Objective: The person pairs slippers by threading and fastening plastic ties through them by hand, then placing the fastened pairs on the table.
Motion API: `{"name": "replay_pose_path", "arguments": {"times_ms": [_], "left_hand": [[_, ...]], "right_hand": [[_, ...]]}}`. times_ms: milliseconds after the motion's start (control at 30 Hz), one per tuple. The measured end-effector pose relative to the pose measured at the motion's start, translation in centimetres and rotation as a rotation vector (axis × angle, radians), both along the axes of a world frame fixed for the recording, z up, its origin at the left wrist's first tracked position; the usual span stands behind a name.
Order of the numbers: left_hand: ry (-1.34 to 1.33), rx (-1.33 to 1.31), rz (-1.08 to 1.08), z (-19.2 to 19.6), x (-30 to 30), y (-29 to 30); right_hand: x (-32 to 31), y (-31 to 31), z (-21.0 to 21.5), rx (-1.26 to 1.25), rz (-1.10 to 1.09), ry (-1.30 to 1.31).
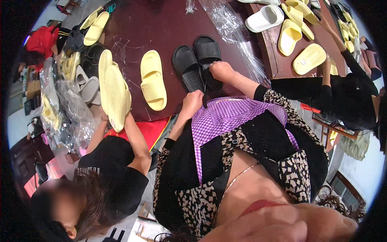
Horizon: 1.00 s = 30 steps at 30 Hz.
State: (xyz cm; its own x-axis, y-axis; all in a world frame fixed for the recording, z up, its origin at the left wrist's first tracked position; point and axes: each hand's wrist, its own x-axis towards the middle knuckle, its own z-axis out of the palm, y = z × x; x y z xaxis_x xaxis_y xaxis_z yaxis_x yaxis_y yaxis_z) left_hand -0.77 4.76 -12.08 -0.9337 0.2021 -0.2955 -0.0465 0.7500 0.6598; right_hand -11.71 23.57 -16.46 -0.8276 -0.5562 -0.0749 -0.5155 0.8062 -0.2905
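A pair of black slide slippers lies side by side on the dark red table, toes pointing away from me: the left slipper (186,60) and the right slipper (207,48). My left hand (192,103) is closed at the heel of the left slipper; what its fingertips pinch is hidden. Higher up, my right hand (221,71) curls over the side of the right slipper, just behind its strap, and grips it. A single yellow slipper (153,80) rests to the left of the black pair, apart from both hands.
On my left, a co-worker holds yellow slippers (115,90) together. Clear plastic ties (238,34) spread across the table (161,24). Another person at right reaches among yellow slippers (309,59) and a white slipper (265,18). Bagged slippers (72,109) pile up at far left.
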Motion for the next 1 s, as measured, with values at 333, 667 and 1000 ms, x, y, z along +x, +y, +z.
{"name": "replay_pose_path", "arguments": {"times_ms": [333, 667, 1000], "left_hand": [[0.121, -0.078, -0.087, 0.0, -1.1, 0.3], [0.235, -0.260, 0.045, -0.9, -3.9, 0.8], [0.127, -0.310, 0.061, -1.9, -3.7, 0.1]], "right_hand": [[1.8, 0.5, 0.0, -0.115, 0.102, -0.081], [1.4, -0.7, 1.7, -0.327, 0.054, -0.004], [2.4, -0.1, -0.4, -0.600, -0.278, 0.025]]}}
